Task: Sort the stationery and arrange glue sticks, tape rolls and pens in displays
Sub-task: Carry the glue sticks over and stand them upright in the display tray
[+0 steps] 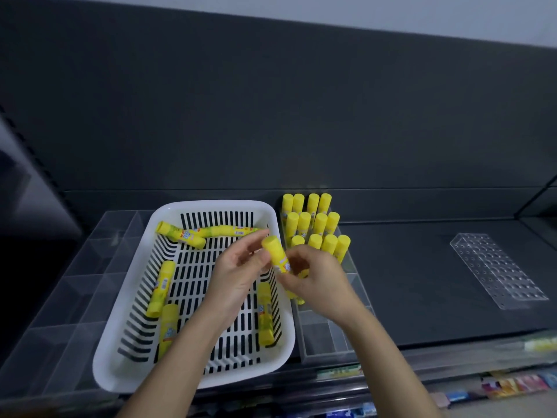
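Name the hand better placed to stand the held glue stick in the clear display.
Right: the right hand grips the glue stick beside the clear display; the left hand is over the basket.

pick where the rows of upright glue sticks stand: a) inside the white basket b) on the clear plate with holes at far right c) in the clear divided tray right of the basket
c: the upright glue sticks stand in rows in the clear divided tray right beside the white basket, whose own sticks lie flat.

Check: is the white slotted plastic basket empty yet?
Not empty: several yellow glue sticks lie flat inside the white slotted plastic basket.
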`<action>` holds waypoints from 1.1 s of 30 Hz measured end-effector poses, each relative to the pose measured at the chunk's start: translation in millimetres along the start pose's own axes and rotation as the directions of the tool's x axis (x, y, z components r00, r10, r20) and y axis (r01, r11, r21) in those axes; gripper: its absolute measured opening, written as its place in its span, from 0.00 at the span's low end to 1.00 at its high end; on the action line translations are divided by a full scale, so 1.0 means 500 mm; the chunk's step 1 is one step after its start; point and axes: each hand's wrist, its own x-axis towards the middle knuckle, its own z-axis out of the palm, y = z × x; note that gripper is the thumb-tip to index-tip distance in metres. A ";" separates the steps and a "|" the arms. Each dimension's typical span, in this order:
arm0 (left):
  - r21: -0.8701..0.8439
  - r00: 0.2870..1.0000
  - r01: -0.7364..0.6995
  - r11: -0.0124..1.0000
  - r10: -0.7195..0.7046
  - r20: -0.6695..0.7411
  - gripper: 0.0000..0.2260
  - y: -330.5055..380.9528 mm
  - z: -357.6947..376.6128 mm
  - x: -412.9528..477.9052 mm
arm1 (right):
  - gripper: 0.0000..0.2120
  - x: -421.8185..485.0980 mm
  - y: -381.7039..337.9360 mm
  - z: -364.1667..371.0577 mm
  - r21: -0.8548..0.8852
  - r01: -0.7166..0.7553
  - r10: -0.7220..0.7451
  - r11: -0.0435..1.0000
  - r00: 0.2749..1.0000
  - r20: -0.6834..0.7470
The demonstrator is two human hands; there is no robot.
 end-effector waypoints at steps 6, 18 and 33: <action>0.816 0.999 0.002 0.578 0.031 -0.023 0.18 -0.044 -0.012 0.010 | 0.06 -0.003 0.060 -0.081 0.095 -0.187 0.204 0.978 0.956 -0.209; 0.962 0.917 0.090 0.258 -0.399 0.021 0.11 -0.066 -0.017 0.008 | 0.09 -0.025 0.110 -0.027 -0.098 -0.243 0.233 0.965 0.967 -0.099; 0.769 0.977 0.206 0.605 -0.166 -0.131 0.09 -0.055 -0.004 -0.007 | 0.18 -0.023 0.125 -0.028 -0.003 -0.233 0.231 0.972 0.964 -0.131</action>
